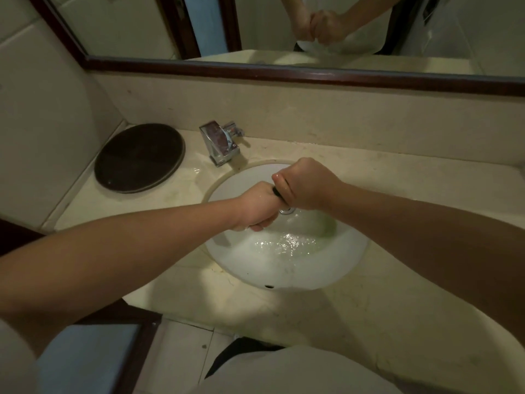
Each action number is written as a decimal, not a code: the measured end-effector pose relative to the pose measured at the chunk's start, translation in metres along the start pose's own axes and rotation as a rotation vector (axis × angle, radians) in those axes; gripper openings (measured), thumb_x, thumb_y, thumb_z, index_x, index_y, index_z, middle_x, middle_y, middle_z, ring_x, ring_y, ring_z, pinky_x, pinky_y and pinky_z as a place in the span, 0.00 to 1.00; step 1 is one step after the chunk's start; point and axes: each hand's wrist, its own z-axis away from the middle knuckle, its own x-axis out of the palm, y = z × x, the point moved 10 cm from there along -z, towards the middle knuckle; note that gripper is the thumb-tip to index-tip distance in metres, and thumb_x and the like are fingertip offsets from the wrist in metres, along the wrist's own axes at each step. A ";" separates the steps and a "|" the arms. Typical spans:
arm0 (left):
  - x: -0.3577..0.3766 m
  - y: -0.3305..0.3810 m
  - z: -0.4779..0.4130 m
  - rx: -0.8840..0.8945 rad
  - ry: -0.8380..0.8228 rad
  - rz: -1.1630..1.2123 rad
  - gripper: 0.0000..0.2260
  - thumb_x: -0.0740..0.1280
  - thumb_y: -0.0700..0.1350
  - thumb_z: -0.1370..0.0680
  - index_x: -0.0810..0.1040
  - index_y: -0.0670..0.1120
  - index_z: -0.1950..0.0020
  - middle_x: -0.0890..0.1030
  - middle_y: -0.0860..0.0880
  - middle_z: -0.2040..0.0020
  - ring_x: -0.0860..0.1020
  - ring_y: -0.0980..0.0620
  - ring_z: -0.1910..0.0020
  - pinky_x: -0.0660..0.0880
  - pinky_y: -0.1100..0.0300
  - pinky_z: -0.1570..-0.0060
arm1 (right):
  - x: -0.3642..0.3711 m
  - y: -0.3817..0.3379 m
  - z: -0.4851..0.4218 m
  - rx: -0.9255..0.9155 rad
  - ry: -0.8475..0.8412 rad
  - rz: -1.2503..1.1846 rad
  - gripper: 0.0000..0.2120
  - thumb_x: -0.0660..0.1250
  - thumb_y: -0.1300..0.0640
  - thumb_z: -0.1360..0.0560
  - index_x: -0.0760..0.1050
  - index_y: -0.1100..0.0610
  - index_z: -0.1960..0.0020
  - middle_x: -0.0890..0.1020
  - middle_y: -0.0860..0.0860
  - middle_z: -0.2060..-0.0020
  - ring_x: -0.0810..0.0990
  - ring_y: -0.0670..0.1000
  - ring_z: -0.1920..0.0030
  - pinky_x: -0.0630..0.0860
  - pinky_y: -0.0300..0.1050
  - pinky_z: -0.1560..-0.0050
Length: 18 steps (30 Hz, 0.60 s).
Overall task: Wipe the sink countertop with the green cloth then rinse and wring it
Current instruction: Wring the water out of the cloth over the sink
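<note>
Cream stone countertop surrounds a white oval basin. Above its drain, left hand and right hand clench fist-to-fist on a dark twisted cloth, barely visible, lying hand-to-hand.

Dark round tray left of chrome faucet, below framed mirror.

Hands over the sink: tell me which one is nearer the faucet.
The right hand, higher over the basin toward the faucet; the left hand grips lower.
</note>
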 end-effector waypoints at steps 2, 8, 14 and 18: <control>0.006 -0.003 -0.003 -0.007 -0.018 0.022 0.13 0.63 0.37 0.25 0.67 0.44 0.68 0.62 0.48 0.75 0.59 0.52 0.79 0.55 0.62 0.74 | 0.005 -0.001 0.004 -0.032 0.006 0.060 0.14 0.64 0.62 0.35 0.60 0.53 0.73 0.70 0.53 0.83 0.56 0.54 0.79 0.55 0.35 0.73; 0.011 -0.003 -0.010 0.132 0.053 -0.240 0.03 0.69 0.42 0.25 0.77 0.43 0.54 0.75 0.50 0.68 0.73 0.54 0.71 0.68 0.66 0.73 | 0.040 0.046 0.041 0.384 -0.110 -0.188 0.22 0.50 0.46 0.24 0.68 0.56 0.71 0.74 0.53 0.75 0.70 0.56 0.73 0.69 0.47 0.69; 0.007 0.011 -0.010 0.271 0.147 -0.361 0.19 0.73 0.52 0.28 0.73 0.49 0.40 0.77 0.54 0.49 0.78 0.55 0.53 0.74 0.67 0.60 | 0.071 0.074 0.083 1.021 -0.236 -0.776 0.27 0.46 0.41 0.18 0.73 0.58 0.61 0.76 0.54 0.67 0.73 0.53 0.67 0.70 0.43 0.66; 0.006 0.029 -0.010 0.336 0.270 -0.264 0.10 0.71 0.50 0.26 0.74 0.49 0.50 0.79 0.50 0.57 0.79 0.52 0.58 0.75 0.61 0.63 | 0.066 0.067 0.086 1.173 -0.188 -1.053 0.26 0.46 0.40 0.18 0.74 0.57 0.56 0.79 0.56 0.63 0.77 0.53 0.64 0.74 0.42 0.66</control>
